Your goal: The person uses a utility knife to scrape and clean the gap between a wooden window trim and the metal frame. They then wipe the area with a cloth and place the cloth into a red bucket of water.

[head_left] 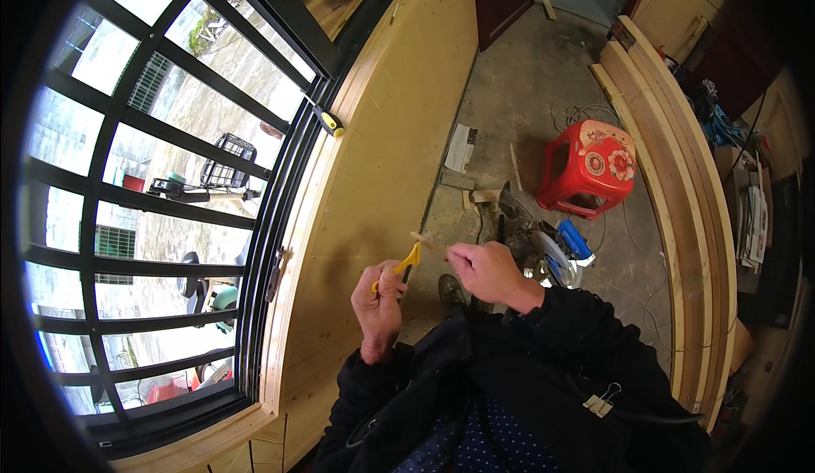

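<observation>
1. Through the head camera I took the middle of my view as the dial's centre, and I had the left hand [379, 307] near it at 7 o'clock. Its fingers were closed around a yellow tool [412, 259].
2. That tool sat just below centre at 6 o'clock, tilted, with its upper end leaning toward 1 o'clock. At that end I saw a small pale piece [424, 239], too blurred for me to identify.
3. I had the right hand [491, 273] at 4 o'clock, near the tool but apart from it. Its fingers were curled in together; I could not tell whether they pinched anything.
4. Both forearms wore black sleeves [586, 329]. A metal binder clip [599, 403] hung on the dark clothing, between 4 and 5 o'clock.
5. On my left, around 9 o'clock, stood a black-framed barred window [99, 193]. A yellow-and-black screwdriver [329, 122] lay at its wooden sill [356, 78] toward 11 o'clock, above a pale wood panel [407, 91].
6. Toward 2 to 3 o'clock I saw a red plastic stool [586, 167] on the floor [518, 82], with a blue-and-silver machine [556, 252] between it and the right hand.
7. Long wooden boards [679, 218] curved down my 3 o'clock side, beyond the stool.
8. Flat scraps [460, 149] lay at 1 o'clock, beside the panel's foot.
</observation>
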{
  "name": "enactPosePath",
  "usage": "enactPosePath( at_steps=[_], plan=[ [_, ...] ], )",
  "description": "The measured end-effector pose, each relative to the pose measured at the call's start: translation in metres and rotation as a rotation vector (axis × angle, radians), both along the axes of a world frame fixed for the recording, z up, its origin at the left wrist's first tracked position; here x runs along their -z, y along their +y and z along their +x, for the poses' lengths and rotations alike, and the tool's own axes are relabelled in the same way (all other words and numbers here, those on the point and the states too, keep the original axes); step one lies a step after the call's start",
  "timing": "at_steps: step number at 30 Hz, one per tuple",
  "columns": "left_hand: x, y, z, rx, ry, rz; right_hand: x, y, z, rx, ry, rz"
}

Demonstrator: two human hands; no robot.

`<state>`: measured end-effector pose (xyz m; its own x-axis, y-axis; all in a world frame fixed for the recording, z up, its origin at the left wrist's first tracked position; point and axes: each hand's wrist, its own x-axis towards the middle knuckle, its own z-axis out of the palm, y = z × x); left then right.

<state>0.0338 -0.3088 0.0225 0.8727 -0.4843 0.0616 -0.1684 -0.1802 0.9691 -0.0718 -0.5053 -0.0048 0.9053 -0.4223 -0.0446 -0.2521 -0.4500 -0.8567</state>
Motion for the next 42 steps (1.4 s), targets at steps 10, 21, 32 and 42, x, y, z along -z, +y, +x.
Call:
enactPosePath(
  at_steps=[10,21,32,42],
  plan=[
    [-0.008,-0.007,0.006,-0.253,0.266,-0.070,0.001,-0.004,-0.007,0.033,-0.194,0.043],
    [0.001,0.002,0.003,-0.149,0.210,-0.017,0.019,-0.012,0.007,0.074,0.102,-0.026],
    [-0.006,0.032,0.014,-0.277,0.250,-0.098,0.013,0.003,0.034,-0.193,0.134,0.072],
    [-0.027,0.083,0.067,-0.289,-0.028,-0.019,-0.014,0.049,0.139,-0.225,-0.187,0.037]
  ],
)
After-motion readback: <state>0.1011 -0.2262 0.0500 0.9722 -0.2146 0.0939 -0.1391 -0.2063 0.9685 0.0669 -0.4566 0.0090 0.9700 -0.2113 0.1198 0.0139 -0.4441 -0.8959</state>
